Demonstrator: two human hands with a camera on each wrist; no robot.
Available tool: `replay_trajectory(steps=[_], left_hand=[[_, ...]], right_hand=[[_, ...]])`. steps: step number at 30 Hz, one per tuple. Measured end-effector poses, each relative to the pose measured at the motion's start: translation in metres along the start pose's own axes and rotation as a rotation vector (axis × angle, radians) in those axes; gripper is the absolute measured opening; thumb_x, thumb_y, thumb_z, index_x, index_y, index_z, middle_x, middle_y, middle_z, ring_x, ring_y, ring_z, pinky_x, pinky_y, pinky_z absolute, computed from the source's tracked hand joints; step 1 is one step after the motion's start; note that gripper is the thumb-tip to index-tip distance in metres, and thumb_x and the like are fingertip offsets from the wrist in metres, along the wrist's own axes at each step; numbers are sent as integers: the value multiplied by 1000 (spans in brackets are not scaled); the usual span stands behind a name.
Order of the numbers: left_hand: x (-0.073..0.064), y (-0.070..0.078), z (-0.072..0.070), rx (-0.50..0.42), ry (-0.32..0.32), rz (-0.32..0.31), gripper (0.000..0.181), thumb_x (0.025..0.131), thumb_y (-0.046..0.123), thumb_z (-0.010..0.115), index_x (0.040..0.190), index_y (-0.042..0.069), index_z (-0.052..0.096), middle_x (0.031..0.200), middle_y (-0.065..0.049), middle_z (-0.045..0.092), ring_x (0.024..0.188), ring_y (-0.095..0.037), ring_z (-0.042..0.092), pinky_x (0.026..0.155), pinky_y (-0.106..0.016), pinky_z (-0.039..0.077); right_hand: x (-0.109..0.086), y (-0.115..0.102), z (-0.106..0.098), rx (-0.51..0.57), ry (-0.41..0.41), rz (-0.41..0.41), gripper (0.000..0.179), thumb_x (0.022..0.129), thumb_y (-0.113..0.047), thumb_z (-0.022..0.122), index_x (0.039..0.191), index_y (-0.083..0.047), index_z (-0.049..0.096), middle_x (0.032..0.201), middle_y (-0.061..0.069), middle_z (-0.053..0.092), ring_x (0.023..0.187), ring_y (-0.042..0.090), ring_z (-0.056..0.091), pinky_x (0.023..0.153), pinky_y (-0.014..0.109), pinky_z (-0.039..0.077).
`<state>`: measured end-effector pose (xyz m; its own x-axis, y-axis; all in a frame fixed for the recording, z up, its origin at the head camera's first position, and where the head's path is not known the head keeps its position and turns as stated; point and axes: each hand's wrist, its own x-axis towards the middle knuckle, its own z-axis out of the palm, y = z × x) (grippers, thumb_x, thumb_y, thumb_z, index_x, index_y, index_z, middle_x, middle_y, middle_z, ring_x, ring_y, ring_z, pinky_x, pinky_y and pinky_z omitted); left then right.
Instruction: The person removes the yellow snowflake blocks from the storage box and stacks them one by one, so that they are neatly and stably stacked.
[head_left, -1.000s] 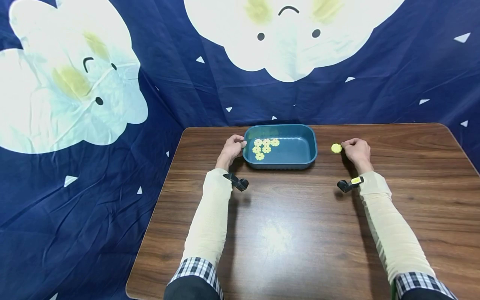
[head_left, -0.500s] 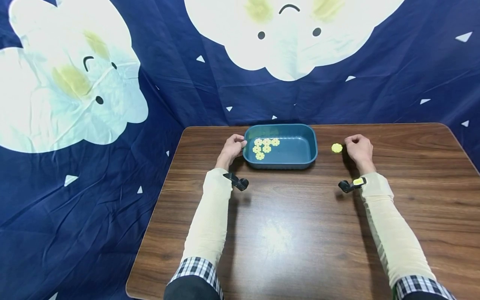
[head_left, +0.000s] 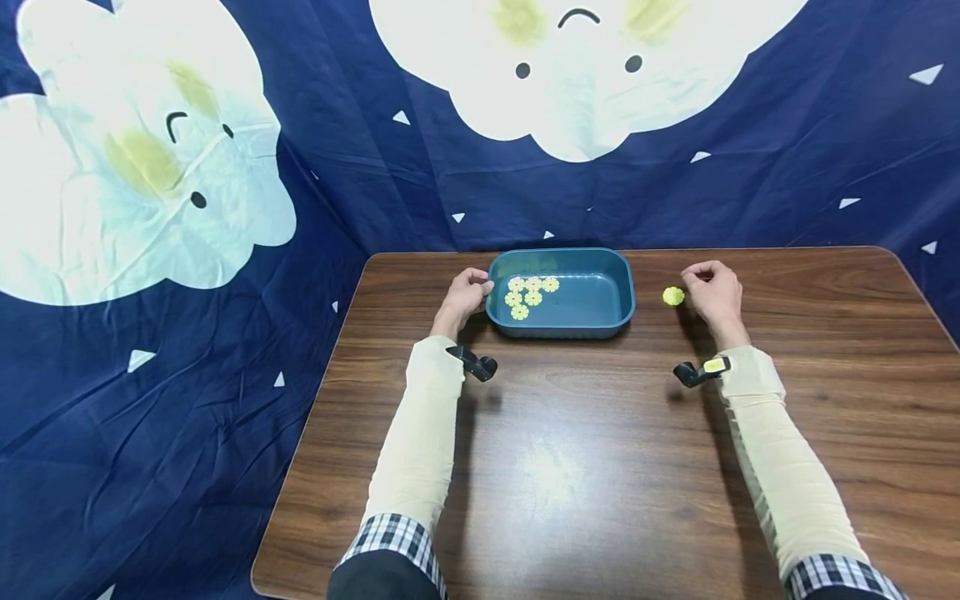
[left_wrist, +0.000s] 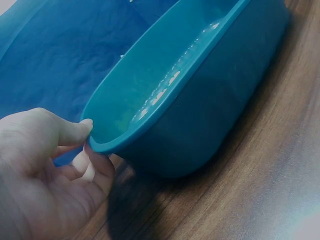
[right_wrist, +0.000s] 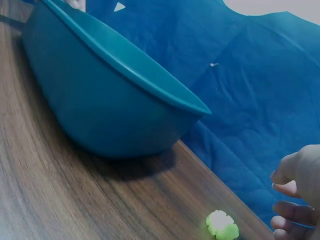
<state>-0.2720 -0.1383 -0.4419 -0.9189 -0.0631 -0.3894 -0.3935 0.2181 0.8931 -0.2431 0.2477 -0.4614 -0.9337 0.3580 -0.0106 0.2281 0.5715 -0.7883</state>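
My left hand [head_left: 465, 296] pinches the left end rim of a teal rectangular bin [head_left: 573, 323]; in the left wrist view, the thumb is inside the rim and the curled fingers are beneath it. Several pale yellow flower-shaped pieces [head_left: 533, 297] lie on the bin's floor, grouped toward its left side. To the right of the bin, on the tabletop, sits a yellow-green flower-shaped piece [head_left: 672, 296] with a paler patch in the right wrist view. My right hand [head_left: 716, 296] hovers just right of that piece, fingers loosely bent and holding nothing, with a gap between them and the piece [right_wrist: 222, 225].
Both things stand near the back edge of a brown wood-grain table [head_left: 570, 433]. Behind it hangs a dark blue cloth [head_left: 352, 200] with white clouds and small triangles. A small black camera [head_left: 476, 364] is strapped to each wrist.
My right hand, at the flower-shaped piece a second ago, drew back to the right, then came slightly left with fingers raised. The piece now looks a little turned. My left hand and the bin have stayed put.
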Motion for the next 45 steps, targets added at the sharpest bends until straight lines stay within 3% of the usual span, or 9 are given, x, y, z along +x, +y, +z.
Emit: replay_trajectory(steps=[13, 23, 30, 37, 45], left_hand=[[2, -1, -1, 14, -8, -4, 24, 98, 10, 52, 121, 7, 51, 103, -4, 50, 90, -18, 53, 75, -27, 47], [0, -1, -1, 8, -7, 0, 25, 98, 10, 52, 122, 6, 50, 101, -4, 51, 93, -21, 55, 77, -27, 48], [1, -3, 0, 3, 1, -1, 23, 98, 10, 52, 121, 7, 51, 103, -5, 50, 95, -22, 54, 76, -27, 48], [0, -2, 0, -1, -2, -3, 23, 98, 10, 52, 120, 6, 51, 104, -5, 50, 95, -22, 54, 77, -28, 48], [0, -1, -1, 3, -7, -6, 23, 98, 10, 52, 121, 7, 51, 107, -6, 51, 95, -21, 55, 79, -28, 48]], right_hand=[[-4, -17, 8, 17, 16, -78, 28, 92, -25, 57, 109, -4, 64, 106, 16, 63, 93, 22, 54, 80, 27, 38], [-9, -32, 15, 35, 23, -157, 28, 91, -25, 59, 107, -3, 66, 101, 14, 62, 77, 1, 45, 76, 22, 37], [-12, -40, 23, 58, 20, -198, 26, 90, -23, 60, 107, -3, 65, 104, 14, 61, 79, 1, 45, 77, 22, 38], [-14, -49, 31, 73, 9, -218, 25, 90, -21, 61, 108, -4, 65, 108, 14, 61, 91, 17, 53, 80, 24, 39], [-20, -62, 42, 136, -13, -256, 24, 91, -20, 62, 108, -3, 63, 108, 14, 60, 95, 23, 56, 80, 22, 42]])
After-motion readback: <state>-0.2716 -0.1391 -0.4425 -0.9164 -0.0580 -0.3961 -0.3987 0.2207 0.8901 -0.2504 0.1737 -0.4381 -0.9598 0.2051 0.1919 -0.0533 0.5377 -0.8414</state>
